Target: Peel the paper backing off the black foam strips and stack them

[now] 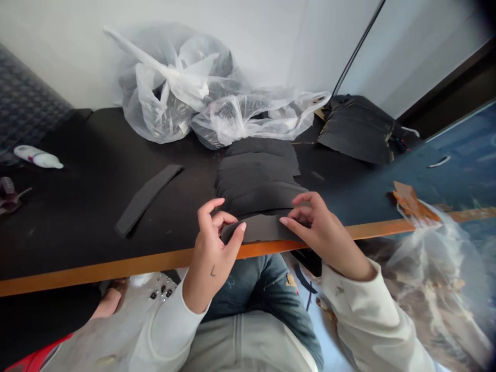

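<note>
At the near edge of the black table, both my hands pinch one dark foam strip. My left hand grips its left end between thumb and fingers, and the end curls under them. My right hand pinches the strip's right part with fingers pressed together. Just behind the strip lies a stack of similar dark foam pieces. A single long dark strip lies apart on the table to the left.
Clear plastic bags are heaped at the back against the wall. Another pile of dark pieces sits back right. A white bottle lies far left. A plastic bag with scraps hangs off the right edge.
</note>
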Demonstrator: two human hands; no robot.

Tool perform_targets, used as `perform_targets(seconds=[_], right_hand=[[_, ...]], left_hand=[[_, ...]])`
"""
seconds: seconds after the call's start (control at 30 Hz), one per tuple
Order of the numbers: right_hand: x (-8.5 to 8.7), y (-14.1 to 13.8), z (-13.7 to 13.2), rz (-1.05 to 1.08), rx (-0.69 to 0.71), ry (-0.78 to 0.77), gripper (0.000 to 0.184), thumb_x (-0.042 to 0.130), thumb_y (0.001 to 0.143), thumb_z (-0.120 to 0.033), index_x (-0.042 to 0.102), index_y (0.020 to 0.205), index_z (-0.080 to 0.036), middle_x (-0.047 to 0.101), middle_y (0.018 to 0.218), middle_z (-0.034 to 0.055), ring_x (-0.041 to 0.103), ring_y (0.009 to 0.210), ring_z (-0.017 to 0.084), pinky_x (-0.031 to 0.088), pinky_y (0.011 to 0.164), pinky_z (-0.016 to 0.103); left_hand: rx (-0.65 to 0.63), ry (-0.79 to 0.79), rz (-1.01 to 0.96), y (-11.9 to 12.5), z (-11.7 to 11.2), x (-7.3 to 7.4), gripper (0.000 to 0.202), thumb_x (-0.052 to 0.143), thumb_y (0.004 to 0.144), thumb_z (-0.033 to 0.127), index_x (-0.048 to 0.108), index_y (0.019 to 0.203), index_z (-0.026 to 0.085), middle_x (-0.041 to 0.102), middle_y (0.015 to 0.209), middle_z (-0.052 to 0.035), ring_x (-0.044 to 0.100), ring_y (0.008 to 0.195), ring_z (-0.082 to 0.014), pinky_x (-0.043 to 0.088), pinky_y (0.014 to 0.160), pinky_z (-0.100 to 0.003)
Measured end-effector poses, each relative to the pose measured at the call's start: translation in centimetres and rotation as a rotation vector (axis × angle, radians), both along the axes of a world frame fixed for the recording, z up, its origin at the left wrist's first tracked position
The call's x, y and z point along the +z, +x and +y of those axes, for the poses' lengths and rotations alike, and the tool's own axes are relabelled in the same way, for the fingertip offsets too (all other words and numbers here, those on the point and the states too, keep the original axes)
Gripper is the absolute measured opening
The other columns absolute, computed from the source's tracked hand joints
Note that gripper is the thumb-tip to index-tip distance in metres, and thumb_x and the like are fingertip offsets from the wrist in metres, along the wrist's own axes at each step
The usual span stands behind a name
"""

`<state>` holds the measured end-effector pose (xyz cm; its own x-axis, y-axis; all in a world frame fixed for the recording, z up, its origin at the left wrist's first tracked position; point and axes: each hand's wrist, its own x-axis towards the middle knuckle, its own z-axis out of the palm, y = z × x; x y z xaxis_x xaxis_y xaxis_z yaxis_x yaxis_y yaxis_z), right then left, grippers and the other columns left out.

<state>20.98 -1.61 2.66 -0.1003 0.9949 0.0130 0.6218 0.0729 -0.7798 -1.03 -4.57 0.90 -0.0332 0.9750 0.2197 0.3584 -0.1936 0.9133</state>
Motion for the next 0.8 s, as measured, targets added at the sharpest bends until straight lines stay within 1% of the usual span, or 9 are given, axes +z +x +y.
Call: perform_targets(seconds=[0.13,0.23,0.47,0.67,0.8], right_hand=[[-0.2,0.0,1.0,-0.194,0.021,0.004,0.035,0.061,0.086,-0.042,0.038,0.106,-0.025,0.070,0.082,-0.0011,0.065,0.070,0.019,0.048,0.067,0.032],[-0.5,-0.2,1.4,-0.263,0.051,-0.026,0.033,0.060,0.086,-0.037,0.037,0.106,-0.026,0.070,0.083,-0.0016,0.067,0.072,0.019,0.047,0.064,0.031],[-1.1,0.3,1.8,-0.287,0.087,-0.070,0.035,0.064,0.086,-0.038,0.038,0.107,-0.028,0.069,0.081,-0.0057,0.064,0.066,0.016,0.046,0.062,0.028],[-1.0,0.2,2.1,-0.317,0.060,-0.109,0.039,0.069,0.081,-0.038,0.040,0.105,-0.029,0.067,0.076,-0.0077,0.062,0.062,0.014,0.045,0.057,0.026],[-0.9,0.3,2.4,-0.298,0.075,-0.149,0.037,0.068,0.081,-0.040,0.040,0.102,-0.028,0.066,0.074,-0.0071,0.060,0.059,0.014,0.043,0.055,0.025]], left_hand=[[0.024,0.053,0.126,0.5,-0.1,-0.8,0.049,0.056,0.094,0.018,0.031,0.135,0.024,0.059,0.088,0.0024,0.061,0.083,-0.0120,0.049,0.086,-0.028],[0.014,0.061,0.201,0.8,0.0,-1.2,0.050,0.054,0.093,0.013,0.030,0.135,0.023,0.056,0.085,0.0029,0.059,0.080,-0.0119,0.050,0.085,-0.029],[0.007,0.027,0.249,0.9,0.4,-1.3,0.055,0.055,0.090,0.011,0.029,0.137,0.022,0.055,0.083,0.0033,0.059,0.077,-0.0122,0.051,0.084,-0.030],[-0.012,0.009,0.224,0.8,0.7,-1.1,0.056,0.055,0.087,0.008,0.030,0.137,0.020,0.054,0.080,0.0045,0.057,0.074,-0.0107,0.051,0.081,-0.026],[-0.018,0.010,0.221,0.9,0.9,-1.0,0.057,0.056,0.087,0.007,0.030,0.136,0.019,0.055,0.079,0.0047,0.057,0.074,-0.0102,0.051,0.079,-0.024]])
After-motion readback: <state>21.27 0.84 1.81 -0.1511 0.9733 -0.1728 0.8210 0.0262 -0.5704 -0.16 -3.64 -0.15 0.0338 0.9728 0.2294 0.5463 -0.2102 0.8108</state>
